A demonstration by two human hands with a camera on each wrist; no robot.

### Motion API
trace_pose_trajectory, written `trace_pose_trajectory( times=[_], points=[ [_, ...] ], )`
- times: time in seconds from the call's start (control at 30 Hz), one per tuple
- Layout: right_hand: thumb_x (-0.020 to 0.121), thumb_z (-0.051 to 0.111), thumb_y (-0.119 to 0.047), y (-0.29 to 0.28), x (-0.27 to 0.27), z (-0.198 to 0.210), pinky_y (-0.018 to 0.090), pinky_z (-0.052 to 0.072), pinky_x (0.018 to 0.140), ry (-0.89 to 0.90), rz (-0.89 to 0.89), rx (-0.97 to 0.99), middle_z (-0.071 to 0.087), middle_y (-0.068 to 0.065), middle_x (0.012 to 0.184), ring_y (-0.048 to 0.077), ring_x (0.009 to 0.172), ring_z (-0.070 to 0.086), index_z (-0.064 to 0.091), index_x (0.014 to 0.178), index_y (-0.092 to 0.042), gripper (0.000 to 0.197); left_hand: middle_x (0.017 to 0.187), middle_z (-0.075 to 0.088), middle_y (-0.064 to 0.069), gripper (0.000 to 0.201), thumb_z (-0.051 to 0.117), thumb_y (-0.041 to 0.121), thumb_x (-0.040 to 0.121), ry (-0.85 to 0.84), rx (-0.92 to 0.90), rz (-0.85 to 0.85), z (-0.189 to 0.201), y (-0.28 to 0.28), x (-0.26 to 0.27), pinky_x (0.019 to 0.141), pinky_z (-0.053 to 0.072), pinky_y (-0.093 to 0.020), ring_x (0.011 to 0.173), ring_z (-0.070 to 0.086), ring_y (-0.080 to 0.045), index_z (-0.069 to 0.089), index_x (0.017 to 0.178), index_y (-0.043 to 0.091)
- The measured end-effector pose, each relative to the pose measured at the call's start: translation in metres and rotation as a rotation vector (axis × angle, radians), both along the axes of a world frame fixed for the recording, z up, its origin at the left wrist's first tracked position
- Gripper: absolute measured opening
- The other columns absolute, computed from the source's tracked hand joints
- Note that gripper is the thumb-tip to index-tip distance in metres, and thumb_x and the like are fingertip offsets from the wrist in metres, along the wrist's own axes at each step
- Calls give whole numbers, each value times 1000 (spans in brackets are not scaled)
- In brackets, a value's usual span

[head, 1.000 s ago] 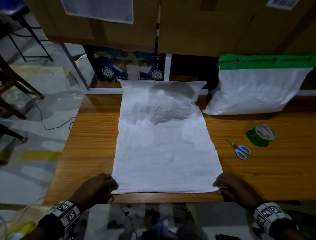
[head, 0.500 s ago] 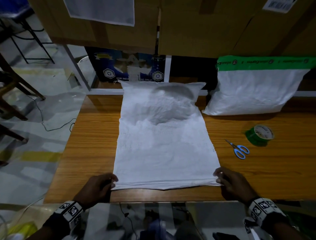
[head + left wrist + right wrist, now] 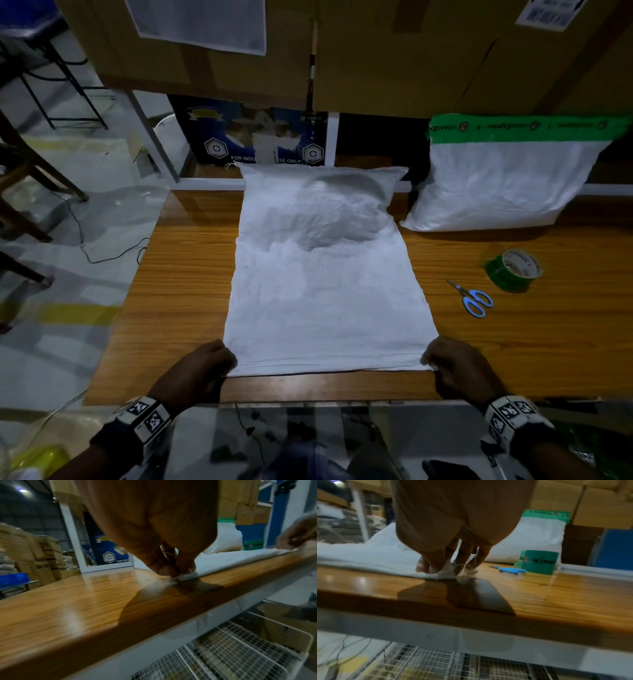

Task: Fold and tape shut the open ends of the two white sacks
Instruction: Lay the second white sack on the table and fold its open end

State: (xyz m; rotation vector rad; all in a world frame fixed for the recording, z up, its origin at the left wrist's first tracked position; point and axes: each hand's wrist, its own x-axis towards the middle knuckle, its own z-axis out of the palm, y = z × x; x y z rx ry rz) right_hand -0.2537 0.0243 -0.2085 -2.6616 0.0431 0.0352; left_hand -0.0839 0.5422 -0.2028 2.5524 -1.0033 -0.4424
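Observation:
A white sack (image 3: 325,281) lies flat on the wooden table (image 3: 171,308), its bulging end far from me and its open end near me. A narrow strip of that end is folded over. My left hand (image 3: 226,363) pinches the near left corner (image 3: 187,575) of the fold. At the near right corner (image 3: 445,573) my right hand (image 3: 431,359) pinches the fold too. A second white sack (image 3: 496,185) stands at the back right, its top closed with green tape. A green tape roll (image 3: 513,269) and blue-handled scissors (image 3: 474,299) lie to the right.
Cardboard boxes (image 3: 376,51) rise behind the table. A blue printed box (image 3: 257,137) sits behind the flat sack. Wire mesh baskets (image 3: 223,649) sit under the table's near edge. Left of the table is floor with cables (image 3: 102,253) and chair legs.
Both hands have folded the sack's near edge over and moved it a little away from me, so the sack's near end now lies farther from the table's front edge.

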Motion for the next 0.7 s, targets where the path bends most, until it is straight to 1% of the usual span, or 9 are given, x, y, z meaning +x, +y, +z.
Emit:
trace_pose_trajectory(
  times=[0.07,0.13,0.23,0.3,0.4,0.5,0.57,0.63,0.7],
  points=[
    [69,67,-10,0,-3,4,34,45,70,-20,29,-94,64,-23,87,5,86,60,67,78,-38,29,89,60,15,21,77,25,70,32,24,26,3,-7,-4,65,52,-23,80,61,-6,66,87,26],
    [71,69,-12,-1,-6,8,34,38,73,-10,40,-118,64,-24,90,7,91,57,67,81,-37,27,88,68,3,29,76,36,64,42,0,38,0,-6,-8,68,53,-23,83,65,-15,70,86,18],
    [82,75,-19,-11,-10,5,31,42,83,-1,122,-46,64,-23,97,5,95,57,66,90,-34,19,90,67,18,9,70,36,78,23,-50,4,5,0,-8,76,53,-24,86,65,-5,70,87,39],
    [83,79,-27,-18,-11,1,23,42,88,1,143,-3,64,-22,100,3,96,57,68,93,-33,16,96,60,24,13,60,45,87,33,-38,-29,9,6,-6,75,52,-20,90,58,2,66,97,39],
    [84,75,-28,-13,-7,2,17,41,79,-26,115,3,64,-18,88,1,87,55,67,83,-29,8,94,60,26,21,61,52,84,47,-64,-35,13,8,-4,71,48,-14,91,53,7,68,95,37],
    [80,77,-12,-7,-5,1,30,49,66,-93,22,24,64,-14,79,7,77,57,65,77,-27,19,79,62,28,17,63,46,80,1,-173,48,19,1,-1,63,46,-16,75,57,5,71,84,31],
    [78,78,-5,-4,-5,1,35,53,63,-77,-35,31,66,-13,79,12,75,61,66,82,-26,24,73,64,24,11,63,39,83,83,-208,130,23,-4,-1,58,49,-19,66,61,2,70,86,31],
    [78,75,-2,-5,-1,1,31,55,63,-50,-71,37,68,-16,81,4,76,64,65,88,-28,30,76,69,16,11,60,28,85,149,-184,173,22,-8,1,60,53,-24,68,66,-3,66,93,32],
    [73,75,2,-7,5,4,19,53,63,11,-69,51,69,-19,78,-8,75,64,62,89,-33,40,80,70,15,19,58,16,87,170,-156,166,24,-13,5,65,53,-23,72,67,-5,65,93,32]
  ],
)
